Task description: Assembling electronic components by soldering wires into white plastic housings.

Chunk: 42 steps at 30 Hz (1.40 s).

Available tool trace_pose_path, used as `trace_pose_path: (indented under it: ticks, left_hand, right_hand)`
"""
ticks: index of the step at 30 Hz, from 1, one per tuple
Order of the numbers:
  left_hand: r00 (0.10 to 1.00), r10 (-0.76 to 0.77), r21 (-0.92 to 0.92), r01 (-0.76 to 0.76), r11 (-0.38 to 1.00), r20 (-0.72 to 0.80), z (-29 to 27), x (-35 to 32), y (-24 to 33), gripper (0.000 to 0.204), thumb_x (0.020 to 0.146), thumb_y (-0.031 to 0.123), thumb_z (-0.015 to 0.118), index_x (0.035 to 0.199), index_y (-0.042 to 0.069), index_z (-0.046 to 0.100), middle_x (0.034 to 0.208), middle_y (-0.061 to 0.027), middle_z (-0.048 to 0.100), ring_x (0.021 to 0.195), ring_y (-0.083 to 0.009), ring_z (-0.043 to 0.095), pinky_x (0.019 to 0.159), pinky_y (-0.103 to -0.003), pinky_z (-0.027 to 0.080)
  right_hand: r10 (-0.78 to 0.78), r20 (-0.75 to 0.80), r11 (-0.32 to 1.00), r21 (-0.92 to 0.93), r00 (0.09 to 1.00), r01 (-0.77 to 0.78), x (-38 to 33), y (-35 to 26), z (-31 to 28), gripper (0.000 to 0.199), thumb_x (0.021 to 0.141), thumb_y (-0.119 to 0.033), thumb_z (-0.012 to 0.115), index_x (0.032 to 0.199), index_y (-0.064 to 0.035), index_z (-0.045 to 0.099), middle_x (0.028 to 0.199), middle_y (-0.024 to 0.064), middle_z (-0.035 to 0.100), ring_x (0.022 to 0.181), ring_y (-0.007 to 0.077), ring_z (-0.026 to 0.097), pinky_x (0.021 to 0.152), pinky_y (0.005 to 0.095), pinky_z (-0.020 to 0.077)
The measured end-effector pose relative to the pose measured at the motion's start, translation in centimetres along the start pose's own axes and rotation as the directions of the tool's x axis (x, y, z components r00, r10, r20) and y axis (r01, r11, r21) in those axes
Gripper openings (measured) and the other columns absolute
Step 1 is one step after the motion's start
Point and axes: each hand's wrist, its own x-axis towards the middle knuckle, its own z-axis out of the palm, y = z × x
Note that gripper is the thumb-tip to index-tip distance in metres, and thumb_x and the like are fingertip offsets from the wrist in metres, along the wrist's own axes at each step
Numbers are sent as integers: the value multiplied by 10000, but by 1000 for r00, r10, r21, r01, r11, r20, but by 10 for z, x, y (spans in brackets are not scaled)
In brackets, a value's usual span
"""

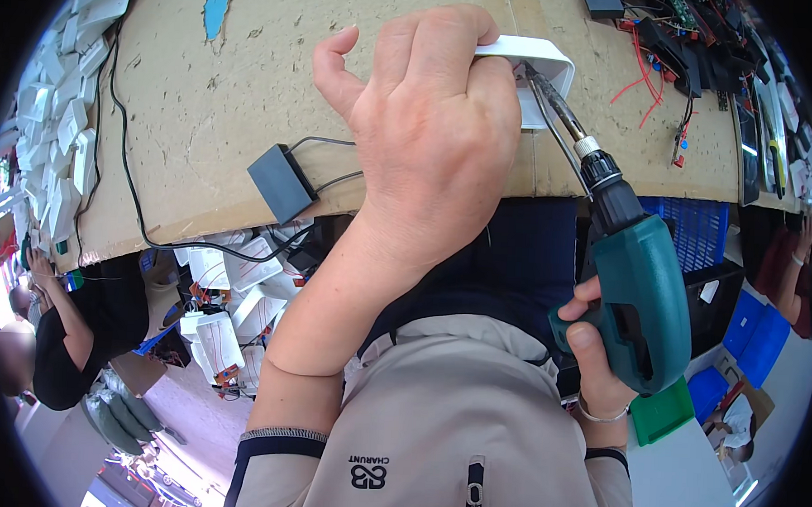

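Note:
At the front edge of the worktable, my left hand (pixel 439 119) is closed over a white plastic housing (pixel 552 60), its fingers bent over the near side and the index finger and thumb largely hidden. My right hand (pixel 601 357) grips the handle of a dark green soldering gun (pixel 649 291), fingers wrapped round its trigger side. The gun's metal tip and a thin curved feed tube point up and left into the housing, close by my left fingers. Whatever the tip touches inside is too small to make out. Beside my left wrist lies a black box (pixel 282 183) with thin cables.
White housings (pixel 76 121) pile up at the far left; more with wires (pixel 226 327) sit below the table edge. Black parts with red wires (pixel 664 61) lie at the back right. A blue crate (pixel 692 232) stands below on the right. Other people work at both sides.

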Motion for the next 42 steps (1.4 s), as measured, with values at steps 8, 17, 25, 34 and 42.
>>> trace_pose_path:
  ticks: [8, 17, 25, 34, 42]
  left_hand:
    - [1000, -14, 7, 14, 1000, 7, -1, 1, 1, 36, 649, 101, 642, 676, 81, 627, 884, 12, 536, 790, -155, 501, 826, -402, 254]
    - [1000, -14, 9, 14, 1000, 9, -1, 1, 1, 37, 643, 97, 643, 670, 78, 625, 882, 6, 539, 801, -162, 509, 822, -399, 256]
    - [1000, -13, 2, 13, 1000, -1, 0, 2, 1, 41, 640, 95, 643, 671, 75, 626, 879, 3, 543, 800, -166, 512, 813, -392, 259]
    - [1000, -15, 1, 15, 1000, 4, -1, 2, 2, 38, 643, 97, 641, 675, 80, 631, 877, 1, 542, 809, -168, 513, 810, -386, 259]
    - [1000, -15, 3, 15, 1000, 2, 1, 2, 2, 34, 645, 94, 639, 673, 77, 629, 879, 3, 543, 811, -169, 514, 813, -391, 259]
  right_hand:
    - [-12, 22, 1000, -3, 1000, 12, -1, 0, -1, 587, 712, -63, 704, 1202, 17, 391, 923, 110, 594, 748, 151, 605, 669, 268, 498]
    - [-57, 24, 998, 23, 998, 56, 4, -4, 4, 519, 714, -113, 713, 1146, 10, 452, 951, 123, 598, 742, 160, 610, 675, 261, 488]
    - [-59, 20, 998, 34, 998, 59, 5, -6, 5, 485, 712, -129, 712, 1125, -3, 491, 940, 114, 603, 740, 153, 602, 676, 258, 486]
    - [-42, 3, 998, 48, 999, 42, 6, -5, 7, 495, 711, -128, 713, 1125, 13, 482, 939, 129, 601, 742, 155, 603, 651, 248, 490]
    - [-23, 21, 999, 47, 1000, 22, 6, -7, 6, 490, 723, -132, 704, 1135, 3, 477, 969, 125, 591, 748, 152, 603, 659, 253, 493]
